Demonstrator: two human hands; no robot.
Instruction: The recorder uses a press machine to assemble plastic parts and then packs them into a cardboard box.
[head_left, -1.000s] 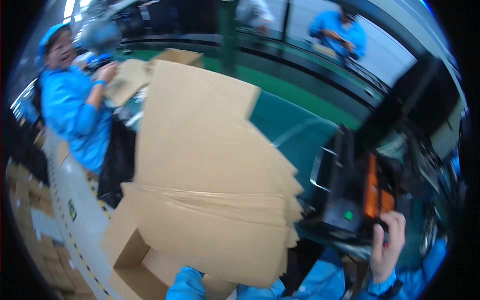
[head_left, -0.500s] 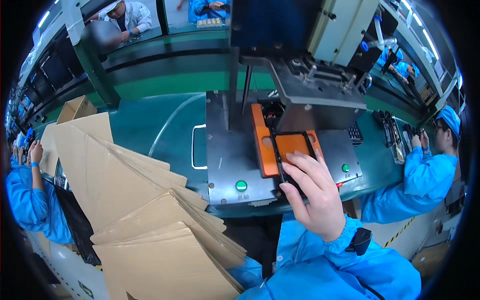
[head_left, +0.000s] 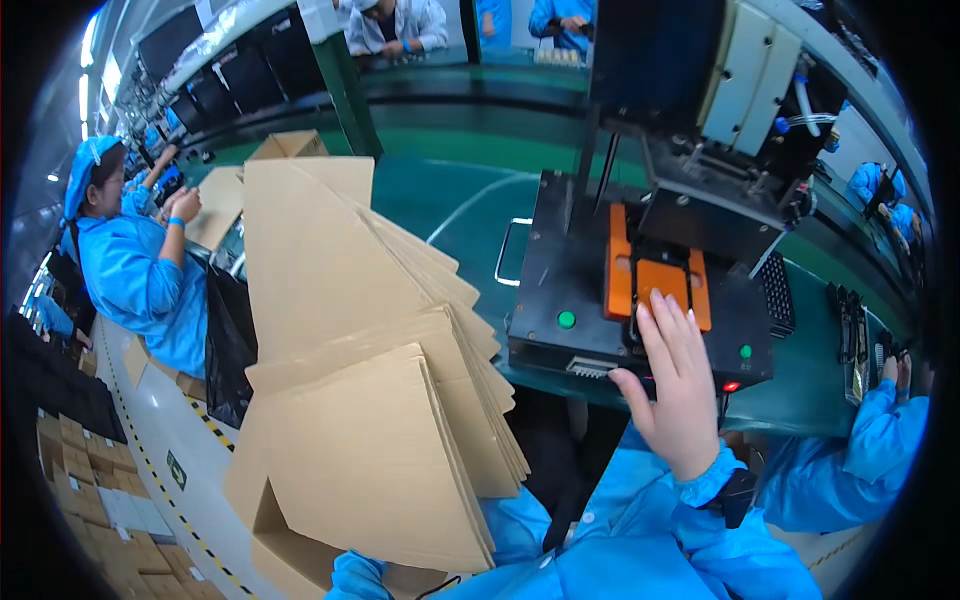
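Right hand: [head_left: 678,385] ours, fingers spread flat, gripping nothing, fingertips at the orange fixture [head_left: 655,283] on the black press machine [head_left: 640,300].
Left hand: hidden under the stack of flat cardboard sheets [head_left: 370,400]; we cannot tell its grip.
Machine: sits on the green table [head_left: 450,200].
Left side: a co-worker in blue [head_left: 130,260] handles cardboard.

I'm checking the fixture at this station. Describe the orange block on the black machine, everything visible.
The orange block sits on the flat top of the black machine, under a dark overhanging head. It looks like smooth plastic, a rectangular frame with a dark slot down its middle and a raised orange plate in front. It lies flat. The right hand, fingers spread, reaches its front edge, fingertips over it. A green button lies to its left.
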